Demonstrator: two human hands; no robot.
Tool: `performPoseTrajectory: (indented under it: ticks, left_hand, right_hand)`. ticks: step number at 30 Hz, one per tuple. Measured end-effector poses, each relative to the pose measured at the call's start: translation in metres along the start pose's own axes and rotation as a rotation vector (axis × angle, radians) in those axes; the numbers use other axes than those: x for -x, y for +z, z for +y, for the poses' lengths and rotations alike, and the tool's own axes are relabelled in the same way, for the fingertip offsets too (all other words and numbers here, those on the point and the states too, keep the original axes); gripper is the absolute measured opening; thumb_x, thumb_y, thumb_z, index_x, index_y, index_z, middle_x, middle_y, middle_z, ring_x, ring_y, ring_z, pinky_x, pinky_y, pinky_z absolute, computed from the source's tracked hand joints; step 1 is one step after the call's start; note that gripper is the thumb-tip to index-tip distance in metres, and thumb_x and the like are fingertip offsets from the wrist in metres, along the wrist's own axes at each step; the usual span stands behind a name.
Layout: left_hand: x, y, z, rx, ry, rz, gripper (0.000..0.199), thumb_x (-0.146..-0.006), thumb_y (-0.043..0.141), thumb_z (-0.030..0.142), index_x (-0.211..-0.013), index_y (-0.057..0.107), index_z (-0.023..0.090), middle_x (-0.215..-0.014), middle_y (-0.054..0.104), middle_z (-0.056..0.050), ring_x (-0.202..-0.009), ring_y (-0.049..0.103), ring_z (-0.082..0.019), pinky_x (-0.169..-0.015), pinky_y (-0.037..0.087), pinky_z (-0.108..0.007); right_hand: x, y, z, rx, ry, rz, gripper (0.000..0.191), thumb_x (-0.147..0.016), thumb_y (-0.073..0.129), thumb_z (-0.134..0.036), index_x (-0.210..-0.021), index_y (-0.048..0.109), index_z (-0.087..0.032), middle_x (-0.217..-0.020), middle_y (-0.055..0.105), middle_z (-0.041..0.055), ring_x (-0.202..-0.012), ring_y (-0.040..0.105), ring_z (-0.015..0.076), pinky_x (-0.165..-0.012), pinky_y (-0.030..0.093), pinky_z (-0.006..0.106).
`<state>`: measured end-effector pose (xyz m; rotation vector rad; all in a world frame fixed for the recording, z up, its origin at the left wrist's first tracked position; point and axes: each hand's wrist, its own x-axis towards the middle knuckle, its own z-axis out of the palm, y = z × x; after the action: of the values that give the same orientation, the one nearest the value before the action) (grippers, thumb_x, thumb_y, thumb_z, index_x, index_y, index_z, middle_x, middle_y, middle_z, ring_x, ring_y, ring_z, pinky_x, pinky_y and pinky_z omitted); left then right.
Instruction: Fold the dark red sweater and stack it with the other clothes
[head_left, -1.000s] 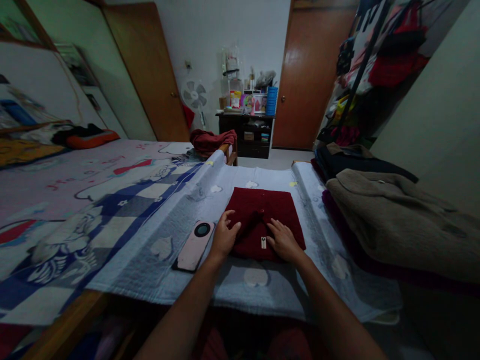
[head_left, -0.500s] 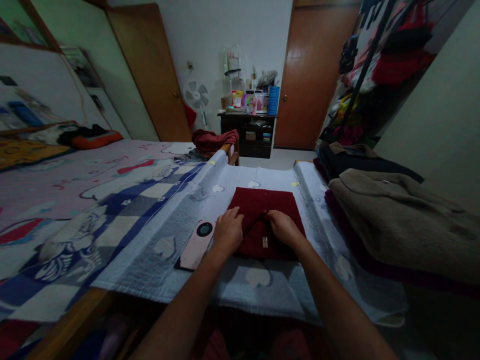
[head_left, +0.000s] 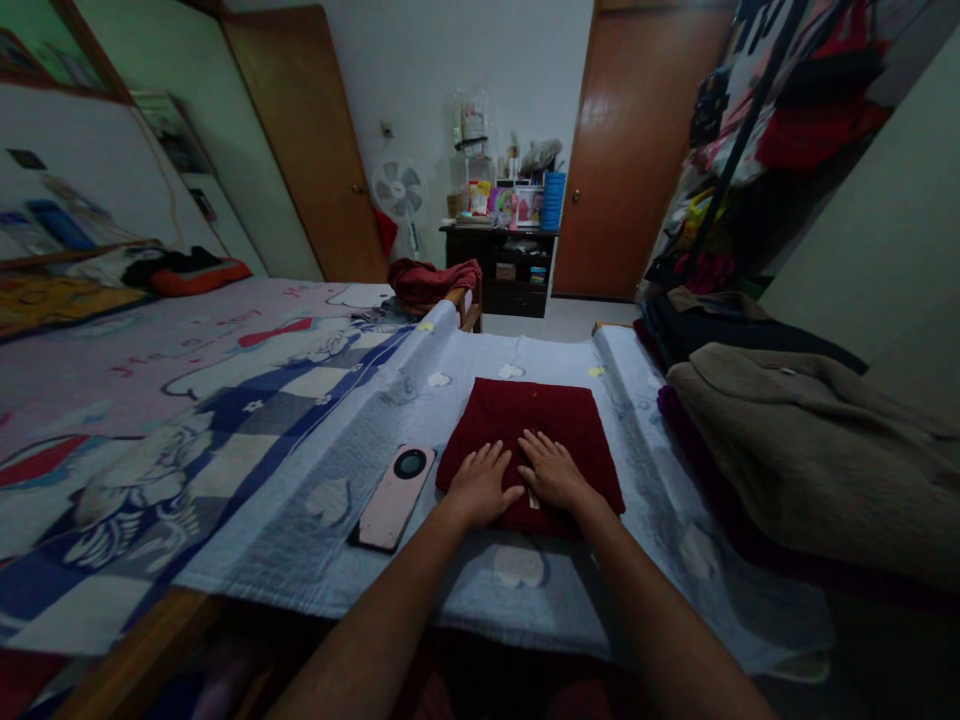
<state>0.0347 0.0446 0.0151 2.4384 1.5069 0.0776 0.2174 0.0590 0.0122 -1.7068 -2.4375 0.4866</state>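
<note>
A dark red garment (head_left: 536, 405), folded into a neat rectangle, lies on a pale blue cloth (head_left: 517, 350) with heart shapes. My left hand (head_left: 482, 487) rests flat on its near left part, fingers spread. Beside it, my right hand (head_left: 551, 470) lies flat on the near middle of the garment, fingers apart. A small pale tag (head_left: 533, 498) shows partly from under my right hand. To the left of the garment, a pink phone (head_left: 394, 495) with a round black camera ring lies apart from both hands.
On the right stands a pile of folded clothes with a grey-brown coat (head_left: 795, 430) on top. A bed (head_left: 300, 375) with patterned bedding stretches along the left. Reddish cloth (head_left: 431, 283) hangs over a wooden post beyond. A fan (head_left: 399, 190) and dark cabinet (head_left: 495, 270) stand at the back.
Both hands have moved nearer to me and opened from a bent-finger grip to lying flat. The garment's creased middle now looks smoother, and its tag is partly covered.
</note>
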Motion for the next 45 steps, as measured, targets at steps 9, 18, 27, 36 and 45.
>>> performPoseTrajectory:
  ticks: [9, 18, 27, 36, 45]
  left_hand:
    - [-0.018, -0.040, -0.009, 0.149, 0.062, 0.154, 0.041, -0.096, 0.038, 0.039, -0.128, 0.056, 0.021, -0.135, 0.057, -0.009, -0.126, 0.051, -0.021, -0.105, 0.038, -0.035]
    - [-0.082, -0.047, -0.004, -0.073, -0.014, 0.247, 0.047, -0.095, 0.039, 0.039, -0.139, 0.046, 0.022, -0.154, 0.034, -0.008, -0.144, 0.022, -0.028, -0.115, 0.019, -0.052]
    - [-0.117, -0.007, -0.006, -0.015, -0.211, 0.157, 0.073, -0.088, 0.031, 0.068, -0.149, 0.029, 0.029, -0.160, 0.018, -0.007, -0.145, 0.007, -0.041, -0.112, 0.010, -0.062]
    - [-0.113, 0.007, -0.009, -0.033, -0.215, 0.184, 0.074, -0.087, 0.029, 0.069, -0.150, 0.029, 0.030, -0.158, 0.023, -0.007, -0.144, 0.008, -0.041, -0.111, 0.009, -0.065]
    - [-0.115, 0.008, -0.009, -0.023, -0.220, 0.163, 0.075, -0.086, 0.028, 0.070, -0.149, 0.029, 0.030, -0.159, 0.021, -0.007, -0.145, 0.006, -0.041, -0.111, 0.008, -0.065]
  right_hand:
    - [-0.014, -0.031, 0.010, -0.208, -0.079, 0.058, 0.053, -0.090, 0.045, -0.028, -0.141, 0.045, -0.015, -0.148, 0.042, 0.0104, -0.136, 0.038, 0.0195, -0.113, 0.027, 0.035]
    - [-0.060, -0.047, 0.045, 0.054, 0.260, 0.329, 0.052, -0.094, 0.041, -0.029, -0.145, 0.038, -0.018, -0.154, 0.032, 0.0100, -0.143, 0.022, 0.0271, -0.114, 0.021, 0.049]
    - [-0.064, -0.009, 0.047, 0.137, 0.375, 0.280, 0.060, -0.095, 0.035, -0.050, -0.150, 0.030, -0.025, -0.158, 0.022, 0.0077, -0.145, 0.013, 0.0331, -0.113, 0.010, 0.055]
    - [-0.069, 0.000, 0.050, 0.153, 0.399, 0.230, 0.063, -0.095, 0.031, -0.052, -0.152, 0.023, -0.024, -0.159, 0.019, 0.0067, -0.146, 0.011, 0.0318, -0.114, 0.006, 0.054]
    - [-0.070, 0.000, 0.050, 0.154, 0.391, 0.206, 0.064, -0.095, 0.029, -0.052, -0.151, 0.025, -0.021, -0.159, 0.018, 0.0078, -0.145, 0.010, 0.0331, -0.114, 0.005, 0.054]
